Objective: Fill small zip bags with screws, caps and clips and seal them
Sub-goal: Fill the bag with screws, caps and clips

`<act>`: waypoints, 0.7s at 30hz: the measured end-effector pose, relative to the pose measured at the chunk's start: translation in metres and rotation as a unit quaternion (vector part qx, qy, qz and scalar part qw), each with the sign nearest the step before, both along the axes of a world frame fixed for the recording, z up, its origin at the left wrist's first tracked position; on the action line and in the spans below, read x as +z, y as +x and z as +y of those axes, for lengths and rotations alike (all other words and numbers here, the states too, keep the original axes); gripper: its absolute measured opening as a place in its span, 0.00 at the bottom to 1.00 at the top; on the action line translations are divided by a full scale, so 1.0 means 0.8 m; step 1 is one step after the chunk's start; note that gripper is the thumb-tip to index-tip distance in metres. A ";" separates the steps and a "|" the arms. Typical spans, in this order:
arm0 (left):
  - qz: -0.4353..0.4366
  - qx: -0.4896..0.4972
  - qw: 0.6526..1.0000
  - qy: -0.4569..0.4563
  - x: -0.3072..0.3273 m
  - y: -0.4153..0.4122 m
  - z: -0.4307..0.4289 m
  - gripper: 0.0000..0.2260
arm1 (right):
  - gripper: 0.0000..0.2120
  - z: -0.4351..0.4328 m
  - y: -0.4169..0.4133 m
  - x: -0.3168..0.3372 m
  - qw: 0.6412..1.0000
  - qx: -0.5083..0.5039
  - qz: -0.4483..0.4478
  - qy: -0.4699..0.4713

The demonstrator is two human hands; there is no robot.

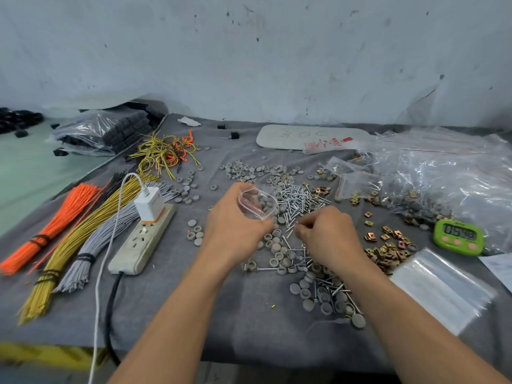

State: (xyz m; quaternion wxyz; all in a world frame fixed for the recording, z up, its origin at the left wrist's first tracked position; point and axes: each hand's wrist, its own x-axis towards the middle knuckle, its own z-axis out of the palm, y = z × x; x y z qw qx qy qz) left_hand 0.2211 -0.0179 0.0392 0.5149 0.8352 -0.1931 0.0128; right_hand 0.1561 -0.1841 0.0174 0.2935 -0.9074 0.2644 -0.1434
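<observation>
The left hand [232, 225] holds a small zip bag [249, 207] above the surface [249, 328]. Its grip is closed round the bag's lower part, and the mouth is held wide. Grey caps [264, 202] show inside the bag.

The right hand [327, 234] sits just to the right, low over the screws [299, 198]. Its fingers are curled, with the tips drawn together at the near edge of the pile. Whether that grip has a screw in it I cannot tell.

More caps lie loose beyond the bag and under both wrists, mixed with screws. Brass-coloured clips [388, 250] are heaped to the right of the right hand.

A stack of empty bags [443, 289] lies at the near right, with a green timer [458, 236] just beyond it. A big clear sack [443, 173] of packed bags takes the far right.

On the left is a power strip [141, 242] with a white charger [148, 203] plugged in. Beside it lie three tied bundles: orange wires [55, 225], yellow wires [72, 253] and grey wires [97, 239]
</observation>
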 end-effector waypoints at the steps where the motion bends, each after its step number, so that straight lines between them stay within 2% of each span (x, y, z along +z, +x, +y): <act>1: -0.003 -0.002 1.000 0.011 -0.001 -0.001 -0.001 0.19 | 0.06 0.000 -0.003 0.002 0.999 -0.012 -0.036 0.010; 3: -0.011 -0.008 0.999 0.035 -0.002 -0.004 -0.003 0.18 | 0.08 0.003 -0.008 0.009 0.991 -0.023 -0.127 0.047; 6: -0.027 -0.022 0.997 0.067 -0.002 -0.008 -0.010 0.21 | 0.07 0.013 -0.015 0.023 0.949 -0.007 -0.273 0.157; 9: -0.038 -0.042 0.995 0.083 -0.001 -0.013 -0.020 0.22 | 0.07 0.022 -0.017 0.031 0.912 0.015 -0.352 0.212; 11: -0.040 -0.049 0.994 0.085 -0.001 -0.017 -0.026 0.21 | 0.09 0.028 -0.018 0.033 0.901 0.057 -0.358 0.240; 15: -0.023 -0.061 0.995 0.077 0.000 -0.021 -0.032 0.21 | 0.13 0.035 -0.017 0.029 0.928 0.118 -0.302 0.182; 17: -0.015 -0.050 0.997 0.062 -0.001 -0.018 -0.031 0.20 | 0.11 0.031 -0.016 0.028 0.935 0.080 -0.295 0.179; 19: -0.005 -0.028 0.999 0.028 0.000 -0.015 -0.028 0.20 | 0.04 0.019 -0.018 0.028 0.936 0.014 -0.308 0.170; 21: 0.012 -0.014 1.000 -0.012 -0.001 -0.009 -0.024 0.20 | 0.03 0.005 -0.023 0.029 0.945 -0.036 -0.289 0.148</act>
